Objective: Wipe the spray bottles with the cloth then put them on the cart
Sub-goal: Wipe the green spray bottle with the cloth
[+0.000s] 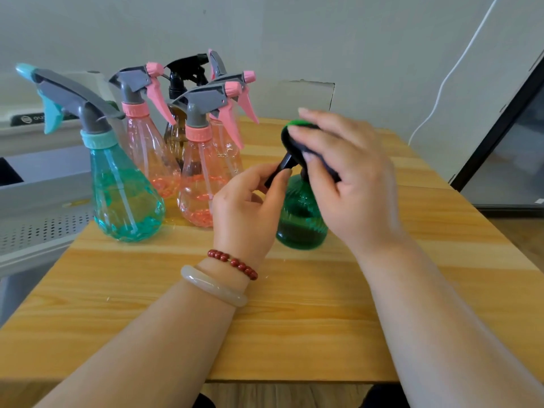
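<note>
Closest, my left hand [250, 201] pinches the green bottle's [300, 222] black trigger [282, 166]; my right hand [353, 178] wraps a dark cloth [322, 164] over its head. Probably light, slick plastic; I'd grip the neck

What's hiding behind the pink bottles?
A brown bottle with a black sprayer stands behind the pink bottles. Its lower part is covered, so I can't see its bottom.

Clustered spray bottles [176, 160] obstruct the bench's [294, 319] far-left corner; near half and right side offer open passage beside the green bottle [300, 219].
</note>
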Tool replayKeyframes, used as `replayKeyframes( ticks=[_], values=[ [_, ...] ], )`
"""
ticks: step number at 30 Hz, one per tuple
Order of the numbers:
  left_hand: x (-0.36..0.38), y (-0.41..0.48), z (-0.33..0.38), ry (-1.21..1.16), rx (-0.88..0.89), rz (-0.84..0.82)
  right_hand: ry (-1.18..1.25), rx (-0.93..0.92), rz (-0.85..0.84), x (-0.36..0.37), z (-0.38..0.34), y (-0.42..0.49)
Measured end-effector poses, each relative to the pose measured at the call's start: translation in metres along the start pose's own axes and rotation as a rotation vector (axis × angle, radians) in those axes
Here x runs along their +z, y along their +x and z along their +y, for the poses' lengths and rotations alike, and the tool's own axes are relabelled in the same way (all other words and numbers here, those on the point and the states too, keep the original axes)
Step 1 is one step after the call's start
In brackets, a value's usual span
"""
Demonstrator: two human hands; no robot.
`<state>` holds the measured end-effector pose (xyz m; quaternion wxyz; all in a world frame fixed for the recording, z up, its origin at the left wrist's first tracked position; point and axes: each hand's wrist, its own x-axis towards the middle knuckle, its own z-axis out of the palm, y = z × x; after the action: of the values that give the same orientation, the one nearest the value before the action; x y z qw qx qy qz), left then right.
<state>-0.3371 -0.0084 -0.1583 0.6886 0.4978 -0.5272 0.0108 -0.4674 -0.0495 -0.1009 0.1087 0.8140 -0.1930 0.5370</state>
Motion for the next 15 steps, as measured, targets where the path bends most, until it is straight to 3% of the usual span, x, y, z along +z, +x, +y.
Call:
replayKeyframes(
  ticks=[9,15],
  values=[
    [0.000,-0.001,0.000,0.022,0.011,-0.037,-0.047,0.029,0.159,0.002,0.008,-0.014],
    [-0.001,-0.002,-0.004,0.049,0.004,-0.034,-0.013,0.081,0.033,0.020,0.015,-0.033]
  ],
)
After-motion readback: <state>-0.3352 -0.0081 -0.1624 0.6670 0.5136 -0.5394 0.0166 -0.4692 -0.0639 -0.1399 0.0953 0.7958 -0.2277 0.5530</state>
